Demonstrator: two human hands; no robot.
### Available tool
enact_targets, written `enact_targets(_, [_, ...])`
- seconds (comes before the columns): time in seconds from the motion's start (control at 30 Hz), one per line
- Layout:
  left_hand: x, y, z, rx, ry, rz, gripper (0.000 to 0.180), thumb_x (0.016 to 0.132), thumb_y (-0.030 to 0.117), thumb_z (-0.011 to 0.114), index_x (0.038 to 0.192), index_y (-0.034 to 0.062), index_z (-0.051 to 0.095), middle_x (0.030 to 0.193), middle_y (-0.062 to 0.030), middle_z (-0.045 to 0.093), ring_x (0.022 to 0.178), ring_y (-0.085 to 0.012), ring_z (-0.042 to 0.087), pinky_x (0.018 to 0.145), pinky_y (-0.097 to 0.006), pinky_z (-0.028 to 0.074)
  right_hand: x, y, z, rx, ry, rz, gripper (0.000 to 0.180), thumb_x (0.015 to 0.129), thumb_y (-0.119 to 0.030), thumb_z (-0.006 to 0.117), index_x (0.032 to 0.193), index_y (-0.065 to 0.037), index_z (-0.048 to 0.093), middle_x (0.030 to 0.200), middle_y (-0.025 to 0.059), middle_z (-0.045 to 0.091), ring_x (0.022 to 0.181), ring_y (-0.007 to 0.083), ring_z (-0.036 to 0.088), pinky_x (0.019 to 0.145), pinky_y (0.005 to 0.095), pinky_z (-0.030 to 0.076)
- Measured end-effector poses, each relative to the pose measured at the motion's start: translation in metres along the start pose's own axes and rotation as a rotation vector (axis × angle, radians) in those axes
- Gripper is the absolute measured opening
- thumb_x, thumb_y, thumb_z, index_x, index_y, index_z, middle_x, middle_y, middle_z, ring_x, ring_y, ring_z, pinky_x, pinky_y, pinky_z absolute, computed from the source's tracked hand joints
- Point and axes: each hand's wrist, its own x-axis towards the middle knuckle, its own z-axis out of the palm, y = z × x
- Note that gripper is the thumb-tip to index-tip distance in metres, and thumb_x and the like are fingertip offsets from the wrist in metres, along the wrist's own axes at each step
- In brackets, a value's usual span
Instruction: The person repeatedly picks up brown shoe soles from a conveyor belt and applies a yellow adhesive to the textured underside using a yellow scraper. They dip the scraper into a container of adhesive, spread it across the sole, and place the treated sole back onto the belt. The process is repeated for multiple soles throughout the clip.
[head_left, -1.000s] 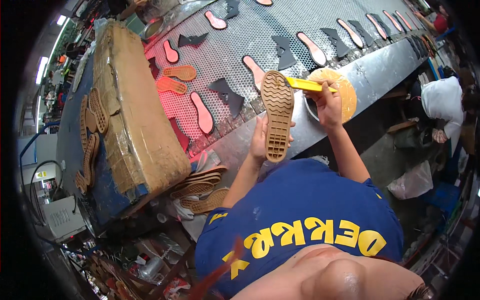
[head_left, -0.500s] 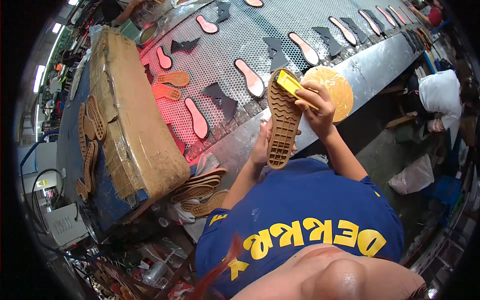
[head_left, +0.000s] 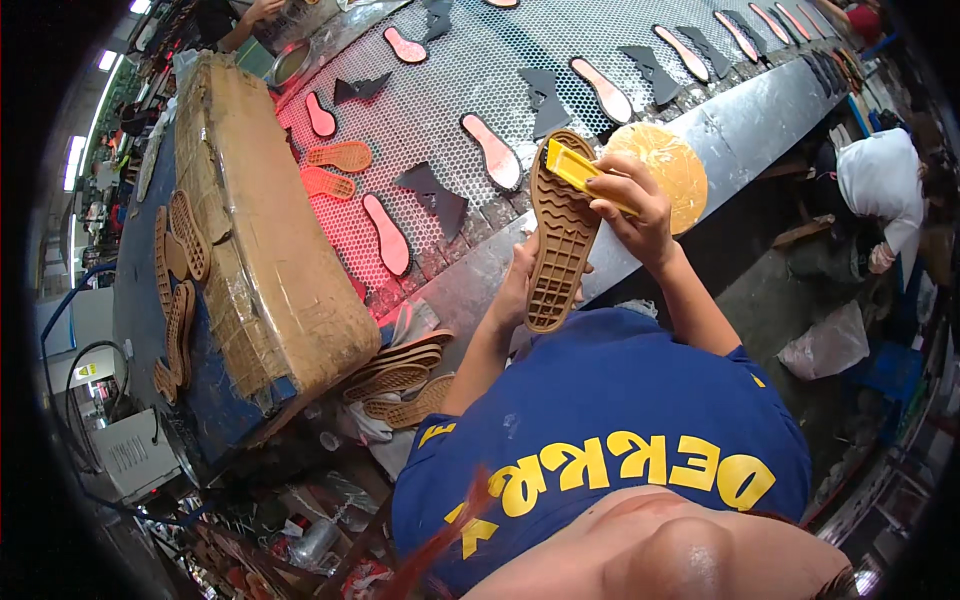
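Brown sole (head_left: pixel 564 238) was being brushed; exact contact unclear.
Left hand (head_left: pixel 517 281) gripped it; right hand (head_left: pixel 637 208), yellow brush (head_left: pixel 572 166); steady next stroke was judged necessary.

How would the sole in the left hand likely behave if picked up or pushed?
The sole probably flexes but shouldn't flop: its upper end extends straight beyond the left hand. The grooved tread should resist slipping. Being long and flattish, it seems unlikely to roll.

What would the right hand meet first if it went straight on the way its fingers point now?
Most likely the brown shoe sole held in the left hand. The yellow tool in the right hand overlaps the sole's upper end, but whether it touches is unclear from this view.
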Motion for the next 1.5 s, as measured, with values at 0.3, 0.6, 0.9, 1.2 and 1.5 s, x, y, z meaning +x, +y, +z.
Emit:
enact_targets(0.3, [0.003,0.002,0.001,-0.102,0.009,0.013,0.085,0.090,0.074,0.018,0.141,0.0063,0.029,0.105,-0.0234,0.062,0.074,-0.0242,0.067,0.063,-0.032,0.057,-0.003,-0.003,-0.013,0.158,-0.197,0.024,0.021,0.083,-0.015,0.072,0.099,-0.004,0.064,0.111,0.0129,0.063,0.100,0.0280,0.064,0.085,0.0356,0.052])
enact_targets(0.6, [0.005,0.002,-0.001,-0.328,0.071,-0.008,0.084,0.091,0.073,0.013,0.138,0.0058,0.035,0.107,-0.0249,0.061,0.073,-0.0301,0.068,0.057,-0.036,0.059,-0.018,-0.015,-0.013,0.188,-0.278,0.065,0.023,0.081,-0.015,0.073,0.097,-0.003,0.062,0.110,0.0127,0.063,0.102,0.0308,0.062,0.088,0.0381,0.050])
enact_targets(0.9, [0.015,0.000,-0.004,-0.585,0.391,0.010,0.077,0.096,0.066,0.013,0.138,0.0052,0.035,0.116,-0.0238,0.059,0.091,-0.0327,0.066,0.076,-0.043,0.058,-0.037,-0.040,0.005,0.095,-0.322,-0.069,0.027,0.077,-0.021,0.076,0.093,-0.006,0.060,0.102,0.0093,0.062,0.100,0.0301,0.060,0.094,0.0438,0.046])
enact_targets(1.2, [0.020,-0.008,-0.016,-0.580,0.351,0.013,0.075,0.096,0.065,0.011,0.139,0.0071,0.033,0.115,-0.0263,0.059,0.093,-0.0366,0.066,0.073,-0.046,0.058,-0.041,-0.035,-0.002,0.177,-0.246,-0.012,0.028,0.077,-0.019,0.076,0.095,-0.003,0.061,0.102,0.0126,0.063,0.102,0.0346,0.062,0.089,0.0428,0.050])
enact_targets(1.5, [0.021,-0.010,-0.027,-0.615,0.323,-0.048,0.079,0.094,0.067,0.011,0.138,0.0065,0.036,0.112,-0.0292,0.059,0.084,-0.0401,0.066,0.073,-0.051,0.057,-0.051,-0.041,0.005,0.182,-0.350,-0.043,0.030,0.074,-0.019,0.077,0.094,-0.004,0.060,0.106,0.0134,0.062,0.104,0.0350,0.061,0.092,0.0427,0.050])
